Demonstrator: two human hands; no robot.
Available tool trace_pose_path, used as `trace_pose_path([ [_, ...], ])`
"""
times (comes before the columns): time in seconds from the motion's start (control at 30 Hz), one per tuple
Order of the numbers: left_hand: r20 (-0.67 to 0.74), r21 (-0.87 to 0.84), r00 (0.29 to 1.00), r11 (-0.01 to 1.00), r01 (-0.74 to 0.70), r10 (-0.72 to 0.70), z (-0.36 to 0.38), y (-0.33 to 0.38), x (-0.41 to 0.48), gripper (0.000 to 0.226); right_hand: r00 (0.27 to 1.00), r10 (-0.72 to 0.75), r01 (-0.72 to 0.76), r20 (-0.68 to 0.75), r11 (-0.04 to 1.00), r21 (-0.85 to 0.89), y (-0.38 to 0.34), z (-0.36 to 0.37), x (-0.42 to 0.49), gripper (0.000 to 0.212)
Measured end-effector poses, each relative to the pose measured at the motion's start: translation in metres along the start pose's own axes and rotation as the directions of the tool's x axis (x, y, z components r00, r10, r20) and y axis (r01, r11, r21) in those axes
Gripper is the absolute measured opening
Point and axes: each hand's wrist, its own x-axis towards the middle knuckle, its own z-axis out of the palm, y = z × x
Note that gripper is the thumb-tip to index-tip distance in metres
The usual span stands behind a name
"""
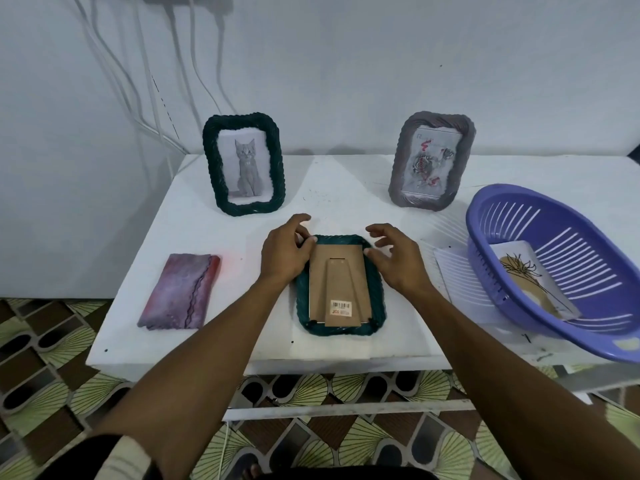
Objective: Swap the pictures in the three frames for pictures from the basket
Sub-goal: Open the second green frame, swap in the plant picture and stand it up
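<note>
A dark green woven frame (pixel 341 329) lies face down at the middle of the white table (pixel 242 306), its brown cardboard back and barcode sticker up. My left hand (pixel 284 252) rests at its top left corner, thumb touching the back board. My right hand (pixel 398 259) hovers at the top right corner, fingers spread, thumb by the board's edge. A second dark green frame (pixel 244 164) with a cat picture stands at the back left. A grey frame (pixel 431 161) with a rose picture stands at the back right. The purple basket (pixel 519 317) at the right holds a picture (pixel 533 282) of a plant drawing.
A folded pink-purple cloth (pixel 181 292) lies on the table's left part. A white sheet (pixel 460 282) lies between the face-down frame and the basket. The basket overhangs the table's front right edge. White cables (pixel 145 81) hang on the wall at the back left.
</note>
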Motion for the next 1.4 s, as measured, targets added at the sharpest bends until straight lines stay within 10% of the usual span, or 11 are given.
trace_pose_path([
  [0.3, 0.386, 0.007, 0.89, 0.964, -0.266, 0.243, -0.053, -0.014, -0.101, 0.046, 0.932, -0.247, 0.298, 0.267, 0.939, -0.172, 0.008, -0.025, -0.082, 0.018],
  [0.93, 0.282, -0.038, 0.881, 0.922, -0.386, 0.38, -0.041, -0.02, -0.123, 0.027, 0.947, -0.253, 0.284, 0.199, 0.948, -0.144, 0.012, -0.019, -0.105, 0.02],
  [1.17, 0.205, 0.021, 0.96, 0.98, -0.199, 0.19, -0.04, 0.011, -0.111, 0.041, 0.967, -0.193, 0.199, 0.166, 0.98, -0.021, 0.006, -0.023, -0.092, 0.011],
  [1.4, 0.238, 0.541, 0.971, 0.832, -0.123, -0.011, 0.019, 0.052, -0.081, 0.074, 0.992, -0.069, 0.09, 0.11, 0.975, -0.202, 0.017, -0.009, -0.046, 0.02],
])
